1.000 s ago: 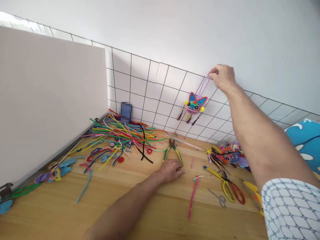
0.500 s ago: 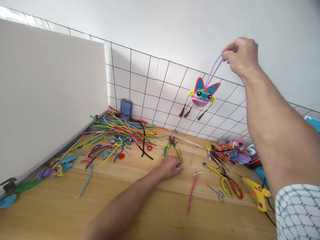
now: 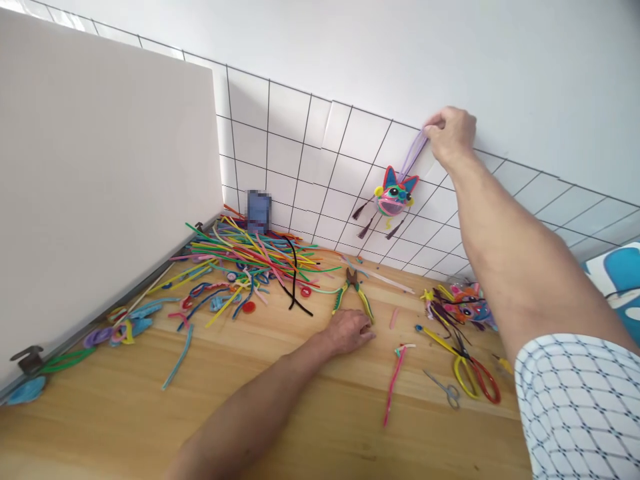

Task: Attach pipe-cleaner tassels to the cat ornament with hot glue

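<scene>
High by the wire grid, my right hand (image 3: pixel 453 137) pinches a purple cord loop (image 3: pixel 413 157). From that loop hangs a colourful animal-face pendant (image 3: pixel 394 193) with blue pointed ears edged in red, yellow side discs and several dark tassels. It hangs in front of the white-backed grid. My left hand (image 3: pixel 349 331) rests palm down on the wooden table, its fingers loosely bent and apart from any held object. Just behind it lie green-and-yellow pliers (image 3: pixel 353 290), jaws pointing away; the hand overlaps the handle ends, and whether it touches them I cannot tell.
The wire grid (image 3: pixel 300 167) stands along the table's back edge, a white panel (image 3: pixel 110 180) at left. Pipe cleaners (image 3: pixel 250 257) are heaped at back left. On the right lie red-and-yellow scissors (image 3: pixel 467 370), small scissors (image 3: pixel 445 388) and other pendants (image 3: pixel 467 307).
My right hand has moved down and left towards the grid's top edge, bringing the pendant closer to the grid. The left hand stays on the table. The view has shifted slightly.
</scene>
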